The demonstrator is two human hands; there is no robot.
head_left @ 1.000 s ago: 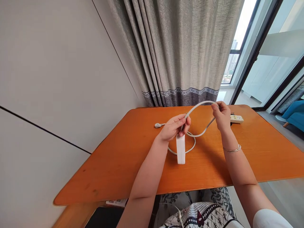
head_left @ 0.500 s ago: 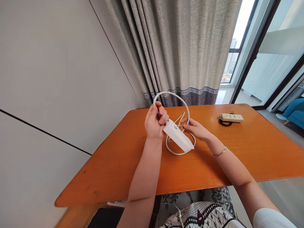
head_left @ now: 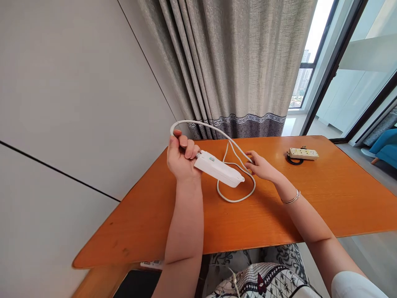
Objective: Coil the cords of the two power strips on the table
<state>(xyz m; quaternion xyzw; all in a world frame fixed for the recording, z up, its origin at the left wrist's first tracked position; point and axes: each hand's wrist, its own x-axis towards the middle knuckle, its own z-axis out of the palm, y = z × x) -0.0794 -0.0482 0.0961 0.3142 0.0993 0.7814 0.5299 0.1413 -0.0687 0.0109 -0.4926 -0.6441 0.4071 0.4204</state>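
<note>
My left hand is closed around the white cord where it joins one end of a white power strip. The strip is held above the table, tilted down to the right, with its sockets turned out of sight. From my left fist the cord arches over to my right hand, whose thumb and fingers pinch it. Below the strip, the rest of the cord lies in a loose loop on the orange-brown table. The cord's plug cannot be made out.
A second, cream power strip with a coiled black cord lies on the right part of the wooden table. A grey wall borders the left side. Behind the table hangs a grey curtain.
My left hand has moved left with the power strip, which now lies at a flatter angle. My right hand has shifted slightly right, and the cord between the hands is stretched wider.
</note>
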